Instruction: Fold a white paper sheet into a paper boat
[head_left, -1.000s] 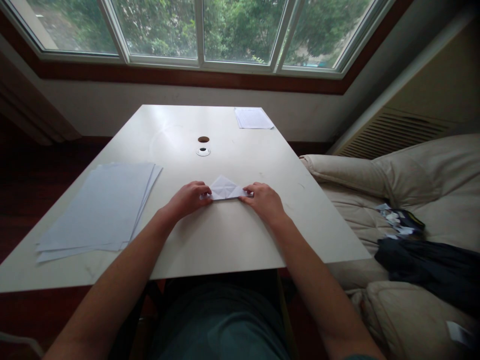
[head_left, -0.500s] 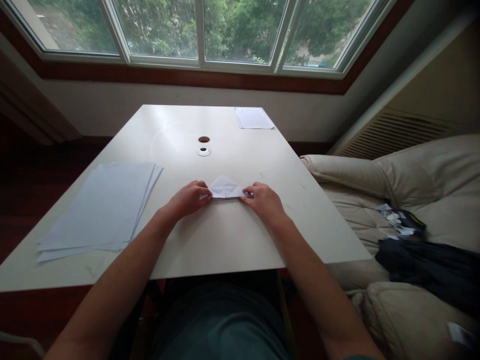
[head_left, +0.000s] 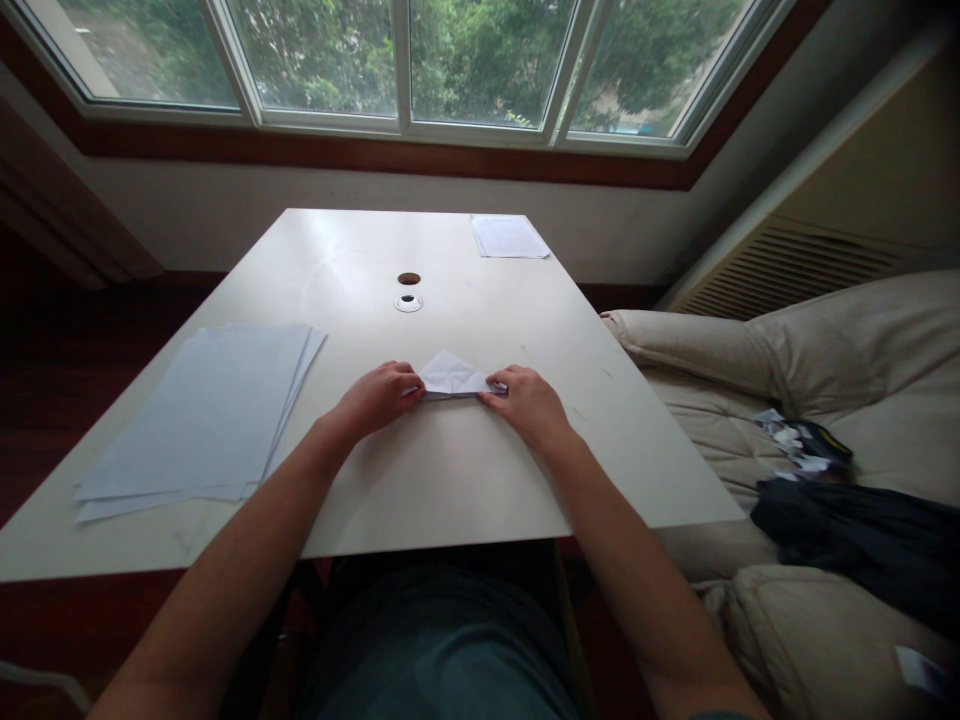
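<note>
A folded white paper [head_left: 450,379] lies on the white table [head_left: 450,480], shaped like a low triangle with crease lines on its face. My left hand [head_left: 377,397] pinches its left end, and my right hand [head_left: 527,405] pinches its right end. The paper's long lower edge rests on the tabletop between my hands. My fingers hide both of its ends.
A loose stack of white paper [head_left: 199,415] lies to the left, and a few sheets [head_left: 508,237] lie at the far edge. A grommet [head_left: 409,303] and a hole [head_left: 409,278] are in the tabletop. A beige sofa [head_left: 817,350] with dark cloth [head_left: 847,535] stands right.
The right side of the folded paper looks a little flatter than a second ago. My hands stay in about the same place.
</note>
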